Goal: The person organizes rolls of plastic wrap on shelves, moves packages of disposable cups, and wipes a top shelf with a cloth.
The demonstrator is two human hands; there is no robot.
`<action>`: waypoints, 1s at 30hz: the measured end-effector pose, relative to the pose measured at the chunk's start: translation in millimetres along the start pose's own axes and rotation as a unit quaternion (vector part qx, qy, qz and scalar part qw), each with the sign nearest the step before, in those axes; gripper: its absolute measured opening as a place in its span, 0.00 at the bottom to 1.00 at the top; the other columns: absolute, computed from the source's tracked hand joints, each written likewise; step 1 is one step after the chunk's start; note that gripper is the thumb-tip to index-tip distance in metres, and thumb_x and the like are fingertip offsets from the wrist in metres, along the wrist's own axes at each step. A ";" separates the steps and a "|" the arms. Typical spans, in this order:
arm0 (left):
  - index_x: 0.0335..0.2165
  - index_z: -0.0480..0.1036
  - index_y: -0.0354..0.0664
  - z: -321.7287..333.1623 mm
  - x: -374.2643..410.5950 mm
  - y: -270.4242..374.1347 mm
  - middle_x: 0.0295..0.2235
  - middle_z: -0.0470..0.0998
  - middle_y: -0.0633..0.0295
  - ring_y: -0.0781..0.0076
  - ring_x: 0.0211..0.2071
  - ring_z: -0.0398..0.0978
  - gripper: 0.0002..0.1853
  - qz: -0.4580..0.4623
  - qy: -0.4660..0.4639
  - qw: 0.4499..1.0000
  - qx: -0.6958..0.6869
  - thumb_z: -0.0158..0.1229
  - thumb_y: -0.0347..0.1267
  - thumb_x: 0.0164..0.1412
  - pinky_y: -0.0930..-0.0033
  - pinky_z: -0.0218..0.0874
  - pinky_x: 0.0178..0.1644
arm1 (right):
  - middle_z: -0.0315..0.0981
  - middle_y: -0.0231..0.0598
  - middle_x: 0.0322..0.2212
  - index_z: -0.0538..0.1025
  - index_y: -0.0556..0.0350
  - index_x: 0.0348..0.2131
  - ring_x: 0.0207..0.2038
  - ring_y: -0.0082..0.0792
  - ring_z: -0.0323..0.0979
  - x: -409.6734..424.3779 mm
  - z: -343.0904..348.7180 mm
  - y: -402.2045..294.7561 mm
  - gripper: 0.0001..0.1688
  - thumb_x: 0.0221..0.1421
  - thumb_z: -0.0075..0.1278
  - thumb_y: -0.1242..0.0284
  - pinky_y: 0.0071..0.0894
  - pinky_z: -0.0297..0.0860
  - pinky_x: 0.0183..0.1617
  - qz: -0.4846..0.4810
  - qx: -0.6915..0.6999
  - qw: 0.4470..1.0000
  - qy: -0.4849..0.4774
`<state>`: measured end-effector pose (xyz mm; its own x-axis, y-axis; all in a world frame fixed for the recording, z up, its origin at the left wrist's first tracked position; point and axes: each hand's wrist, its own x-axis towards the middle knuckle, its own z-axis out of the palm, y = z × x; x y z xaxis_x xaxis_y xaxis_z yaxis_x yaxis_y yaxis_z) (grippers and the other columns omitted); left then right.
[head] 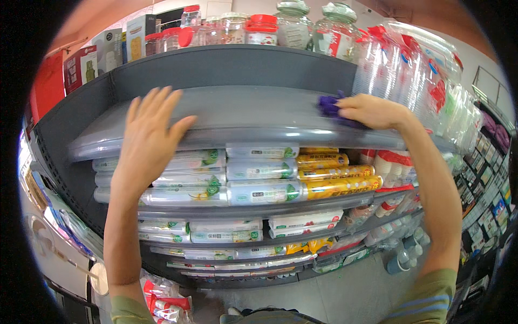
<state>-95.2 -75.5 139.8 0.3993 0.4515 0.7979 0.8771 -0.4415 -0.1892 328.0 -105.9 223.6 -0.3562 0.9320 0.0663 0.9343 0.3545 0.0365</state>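
Note:
Before me is a grey metal shelf (251, 105) with a clear plastic strip (259, 135) along its front edge. My right hand (374, 110) grips a bunched purple cloth (330, 106) against the right part of the shelf, near wrapped stacks of clear plastic cups (388, 73). On the left, my left hand (151, 137) is spread, fingers apart, with nothing in it. It is in front of or above the shelf's front edge; whether it touches the surface I cannot tell.
Lower shelves hold rolls of plastic bags (263, 192), yellow rolls (340, 186) and boxes of cling film (226, 235). Glass jars (293, 26) and red-lidded jars (261, 30) line the top. Red-and-white packages (170, 305) lie low at left. A blue container (396, 265) stands on the tiled floor (344, 291).

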 end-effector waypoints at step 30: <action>0.62 0.58 0.40 14.1 -61.1 -79.9 0.63 0.59 0.51 0.54 0.66 0.50 0.33 -0.039 0.054 0.998 0.015 0.43 0.47 0.66 0.46 0.30 0.71 | 0.67 0.60 0.54 0.67 0.64 0.58 0.55 0.54 0.67 213.2 -3.4 29.2 0.37 0.44 0.46 0.77 0.46 0.65 0.57 0.169 -0.157 0.953 -0.195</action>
<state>-185.9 -56.9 98.1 0.2995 0.3967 0.8677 0.9127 -0.3841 -0.1394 279.3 102.8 242.2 0.0522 0.9676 -0.2469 0.9242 0.0469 0.3789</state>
